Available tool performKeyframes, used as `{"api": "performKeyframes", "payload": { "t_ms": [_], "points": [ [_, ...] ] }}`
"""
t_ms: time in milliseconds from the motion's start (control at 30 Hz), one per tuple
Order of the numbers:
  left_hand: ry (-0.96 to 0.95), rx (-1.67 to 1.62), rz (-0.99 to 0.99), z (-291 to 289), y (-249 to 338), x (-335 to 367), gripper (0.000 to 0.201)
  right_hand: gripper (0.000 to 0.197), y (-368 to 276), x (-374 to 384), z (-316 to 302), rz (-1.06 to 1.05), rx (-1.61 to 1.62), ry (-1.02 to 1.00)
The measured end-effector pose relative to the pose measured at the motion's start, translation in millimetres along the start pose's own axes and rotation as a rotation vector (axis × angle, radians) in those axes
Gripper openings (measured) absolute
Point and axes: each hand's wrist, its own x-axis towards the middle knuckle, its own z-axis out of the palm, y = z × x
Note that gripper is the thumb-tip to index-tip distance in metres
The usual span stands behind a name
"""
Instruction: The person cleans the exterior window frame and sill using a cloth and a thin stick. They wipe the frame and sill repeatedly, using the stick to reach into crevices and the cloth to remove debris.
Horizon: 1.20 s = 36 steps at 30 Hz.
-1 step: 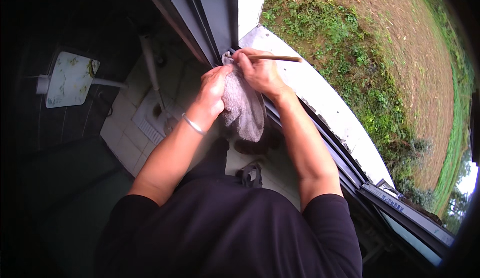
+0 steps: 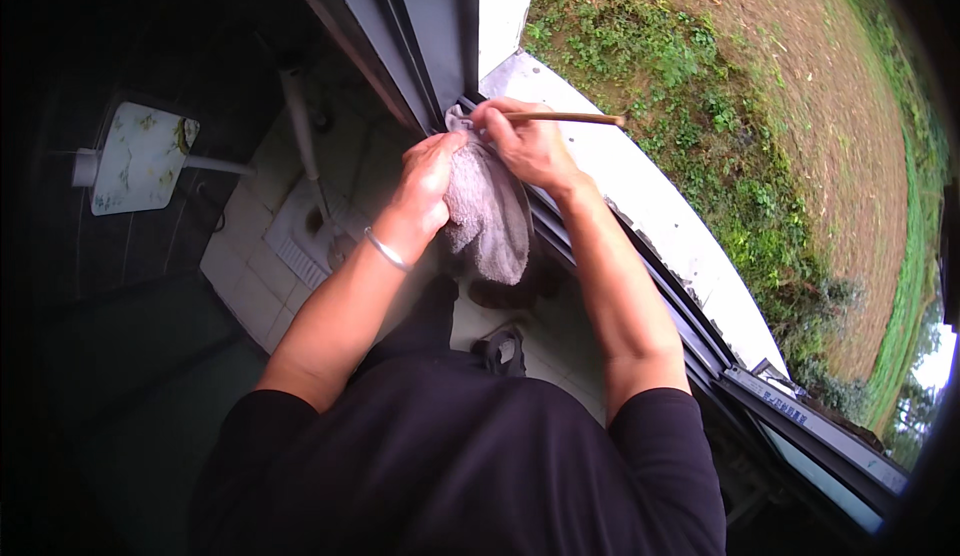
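Observation:
A greyish towel (image 2: 490,211) hangs from my hands at the corner of a dark window frame (image 2: 440,36). My left hand (image 2: 430,171) is closed on the towel's upper left edge, with a silver bangle on that wrist. In my right hand (image 2: 530,146), the fingers pinch a thin brown wooden stick (image 2: 575,117) that points right over the sill. The stick's left end goes in by the bunched top of the cloth, right at the frame's track, and its tip is hidden. My right fingers also touch the towel.
The window track (image 2: 690,331) runs down to the right beside a white outer sill (image 2: 640,226). Outside lie green plants and a brown field (image 2: 770,46). Indoors at left are a squat toilet (image 2: 305,231), a pipe (image 2: 298,121) and a white panel (image 2: 140,161).
My right hand and the stick have shifted slightly to the right. The towel and my left hand are almost unchanged.

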Motion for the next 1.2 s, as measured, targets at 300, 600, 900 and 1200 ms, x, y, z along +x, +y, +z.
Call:
{"api": "performKeyframes", "payload": {
  "t_ms": [300,600,900,1200],
  "points": [
    [-0.03,-0.031,-0.019,7,4,-7,0.014,0.008,-5,2,17,-0.269,-0.127,0.193],
    [0.025,0.21,-0.007,24,2,-12,0.01,0.013,-2,13,3,-0.249,-0.232,0.108],
    [-0.095,0.438,-0.011,37,-14,-29,0.013,0.015,-46,-31,-52,-0.007,-0.405,-0.1],
    [-0.398,0.391,-0.019,38,-31,-83,0.018,0.026,-59,-160,-122,0.209,0.31,0.387]
  ]
}}
